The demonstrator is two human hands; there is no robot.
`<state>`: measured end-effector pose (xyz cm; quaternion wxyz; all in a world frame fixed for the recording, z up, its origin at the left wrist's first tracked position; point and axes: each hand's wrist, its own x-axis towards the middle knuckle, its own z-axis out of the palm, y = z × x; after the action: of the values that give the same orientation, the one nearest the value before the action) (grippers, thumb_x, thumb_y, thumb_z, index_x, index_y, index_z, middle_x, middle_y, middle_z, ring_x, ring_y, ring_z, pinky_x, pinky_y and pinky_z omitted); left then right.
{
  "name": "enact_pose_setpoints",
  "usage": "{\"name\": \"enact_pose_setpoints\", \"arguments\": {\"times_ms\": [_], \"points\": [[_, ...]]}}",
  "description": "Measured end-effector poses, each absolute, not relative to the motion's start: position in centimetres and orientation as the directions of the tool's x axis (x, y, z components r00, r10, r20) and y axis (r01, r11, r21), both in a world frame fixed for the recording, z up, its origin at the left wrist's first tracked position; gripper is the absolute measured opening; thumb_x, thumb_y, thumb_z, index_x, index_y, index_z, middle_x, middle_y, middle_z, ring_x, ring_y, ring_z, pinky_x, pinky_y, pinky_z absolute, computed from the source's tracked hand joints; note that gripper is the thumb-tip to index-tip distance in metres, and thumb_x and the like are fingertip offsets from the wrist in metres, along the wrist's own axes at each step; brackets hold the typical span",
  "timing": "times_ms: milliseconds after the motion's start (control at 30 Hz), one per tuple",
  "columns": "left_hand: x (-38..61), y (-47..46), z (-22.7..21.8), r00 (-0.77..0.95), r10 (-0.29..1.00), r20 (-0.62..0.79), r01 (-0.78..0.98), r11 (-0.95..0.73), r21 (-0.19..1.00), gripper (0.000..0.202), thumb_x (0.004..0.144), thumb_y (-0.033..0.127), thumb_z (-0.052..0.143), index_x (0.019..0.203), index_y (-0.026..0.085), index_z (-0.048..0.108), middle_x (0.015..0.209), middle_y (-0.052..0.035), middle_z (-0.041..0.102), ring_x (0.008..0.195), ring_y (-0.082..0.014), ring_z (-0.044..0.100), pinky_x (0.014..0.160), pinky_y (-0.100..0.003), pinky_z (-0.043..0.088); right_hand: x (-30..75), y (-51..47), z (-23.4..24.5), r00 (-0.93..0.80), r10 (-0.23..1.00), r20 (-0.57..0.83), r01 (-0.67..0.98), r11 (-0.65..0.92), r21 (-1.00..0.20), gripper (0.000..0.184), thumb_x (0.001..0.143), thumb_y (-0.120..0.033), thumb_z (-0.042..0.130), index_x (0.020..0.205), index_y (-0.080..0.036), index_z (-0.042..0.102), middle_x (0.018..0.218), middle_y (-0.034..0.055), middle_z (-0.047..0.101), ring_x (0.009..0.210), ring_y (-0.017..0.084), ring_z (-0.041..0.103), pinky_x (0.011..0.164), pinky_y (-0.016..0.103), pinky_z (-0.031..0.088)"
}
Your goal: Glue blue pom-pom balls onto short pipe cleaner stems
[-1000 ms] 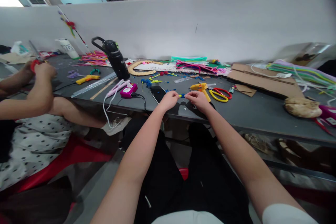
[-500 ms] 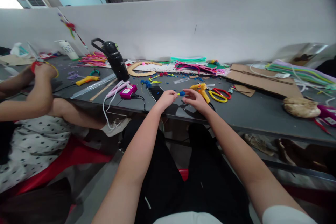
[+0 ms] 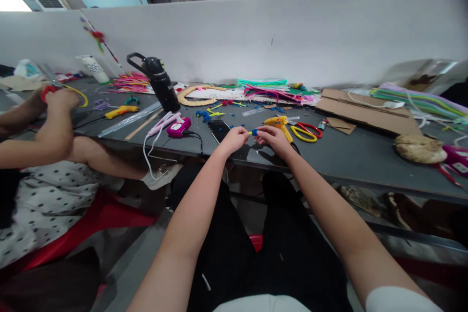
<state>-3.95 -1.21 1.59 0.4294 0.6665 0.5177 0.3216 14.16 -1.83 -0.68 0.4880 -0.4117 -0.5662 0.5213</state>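
- Left hand (image 3: pixel 233 137): fingertips pinched on small blue-and-yellow piece (image 3: pixel 253 132).
- Right hand (image 3: pixel 272 136): pinching same piece.
- Yellow glue gun (image 3: pixel 278 122): tabletop (image 3: pixel 340 156), one o'clock of right hand.

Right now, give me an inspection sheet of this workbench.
Surface: grey table, crowded.
Job's things: small blue-and-yellow piece, pinched between both hands.
Clutter: glue gun, scissors, black bottle, cardboard, pipe cleaners.
Hands: left hand and right hand meet above the table's near edge.
Cables: white cable hangs off the edge by a pink device.
Surroundings: white partition; a co-worker at left.
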Motion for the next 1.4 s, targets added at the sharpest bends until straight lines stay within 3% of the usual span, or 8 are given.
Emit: {"name": "enact_pose_setpoints", "arguments": {"times_ms": [467,1100,1400], "points": [[-4.3,-0.7,0.8,0.248,0.962,0.112,0.459,-0.218,0.861,0.018,0.083,0.029,0.055,0.074,0.015,0.061,0.062,-0.0009,0.059,0.058,-0.0118,0.051,0.06,-0.025,0.038,14.3,-1.2,-1.5,-0.137,0.984,0.114,-0.042,0.109,-0.993,0.039,0.066,-0.048,0.077,0.088,-0.017,0.068,0.076,0.0056,0.07,0.065,0.015,0.061,0.064,0.029,0.054],[-4.3,-0.4,0.4,0.243,0.962,0.125,0.427,-0.222,0.877,0.017,0.08,0.03,0.058,0.072,0.015,0.061,0.06,-0.0014,0.06,0.059,-0.0128,0.052,0.061,-0.026,0.039,14.3,-1.0,-1.8,-0.15,0.981,0.12,-0.116,0.103,-0.988,0.036,0.065,-0.046,0.08,0.084,-0.017,0.07,0.075,0.0039,0.071,0.063,0.013,0.062,0.063,0.025,0.053],[-4.3,-0.7,0.8,0.248,0.958,0.141,0.431,-0.24,0.87,0.017,0.08,0.029,0.057,0.072,0.015,0.062,0.061,-0.0018,0.061,0.059,-0.0128,0.053,0.061,-0.025,0.039,14.2,-1.5,-1.1,-0.146,0.98,0.139,-0.058,0.132,-0.99,0.038,0.064,-0.049,0.08,0.082,-0.017,0.071,0.073,0.0041,0.07,0.063,0.013,0.061,0.062,0.025,0.054]]}}
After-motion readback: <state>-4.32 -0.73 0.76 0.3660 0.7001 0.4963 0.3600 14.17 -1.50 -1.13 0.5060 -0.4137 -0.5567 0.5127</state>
